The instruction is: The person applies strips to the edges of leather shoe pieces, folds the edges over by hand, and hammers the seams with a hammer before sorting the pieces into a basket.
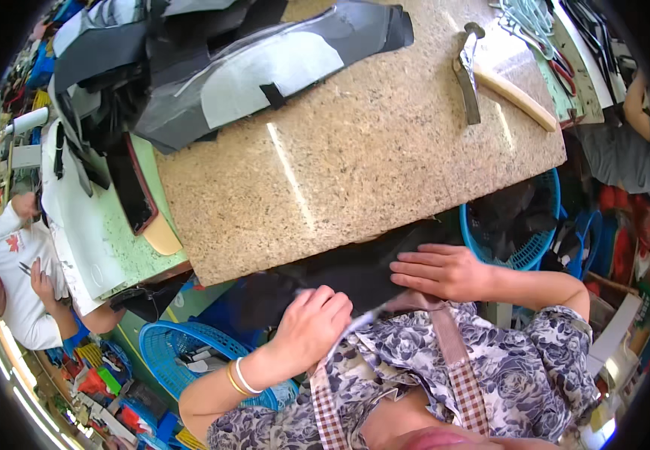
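Observation:
My left hand [314, 330] is in front of my chest, its fingers curled closed beside a checked apron strap [323, 401]. What lies inside the fingers is hidden; a pale grey edge runs from them toward the right. My right hand [445, 271] is held flat, fingers stretched out, palm down over dark material [340, 274]. This black material lies in my lap under the near edge of a speckled stone slab [340, 165]. A hammer [513, 97] with a wooden handle and metal head rests on the slab at the far right.
Grey and black cut pieces [265, 79] are heaped at the slab's far left. Blue plastic baskets stand below it, one at left [190, 330] and one at right [558, 202]. Red-handled pliers [565, 71] lie beyond the hammer. A co-worker in white [21, 262] is at left.

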{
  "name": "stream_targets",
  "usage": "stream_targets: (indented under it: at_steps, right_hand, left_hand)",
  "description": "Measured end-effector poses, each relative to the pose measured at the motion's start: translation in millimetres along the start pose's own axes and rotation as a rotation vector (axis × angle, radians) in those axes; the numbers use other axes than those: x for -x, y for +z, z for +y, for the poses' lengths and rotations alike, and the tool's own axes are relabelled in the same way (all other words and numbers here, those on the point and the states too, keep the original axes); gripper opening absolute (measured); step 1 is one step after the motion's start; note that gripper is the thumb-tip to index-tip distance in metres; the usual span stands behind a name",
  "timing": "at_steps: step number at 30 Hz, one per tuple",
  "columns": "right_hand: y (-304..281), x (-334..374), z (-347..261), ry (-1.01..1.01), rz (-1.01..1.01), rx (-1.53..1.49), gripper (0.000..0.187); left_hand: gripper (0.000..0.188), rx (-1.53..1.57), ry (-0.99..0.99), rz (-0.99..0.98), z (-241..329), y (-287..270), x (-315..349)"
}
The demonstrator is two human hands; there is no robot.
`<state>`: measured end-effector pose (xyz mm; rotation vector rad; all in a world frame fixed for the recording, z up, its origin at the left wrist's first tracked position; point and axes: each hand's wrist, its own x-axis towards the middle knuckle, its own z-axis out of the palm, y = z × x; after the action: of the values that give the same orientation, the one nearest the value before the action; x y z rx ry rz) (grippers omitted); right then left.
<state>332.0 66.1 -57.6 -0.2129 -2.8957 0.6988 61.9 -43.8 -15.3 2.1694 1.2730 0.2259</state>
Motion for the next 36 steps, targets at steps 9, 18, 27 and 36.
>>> stream_targets:
  at_steps: [9,18,27,36]
  right_hand:
    - [-60.7,-54.6,9.8,-0.057,0.171,-0.122,0.033]
    - [-115.0,-10.8,94.3,0.595,0.463,0.444,0.038]
    - [-146.2,-42.4,111.8,0.619,0.436,0.101,0.038]
    - [-146.8,-43.8,32.7,0.388,0.107,-0.102,0.033]
  left_hand:
    - [0.022,-0.583,-0.138,0.837,-96.1,-138.5,-173.9]
    - [0.017,0.099,-0.023,0.075,-24.7,-172.7,-62.0]
    - [0.034,0.286,0.189,0.121,-48.3,-83.4,-113.2]
    - [0.03,0.354,0.059,0.192,-41.6,-76.8,-144.7]
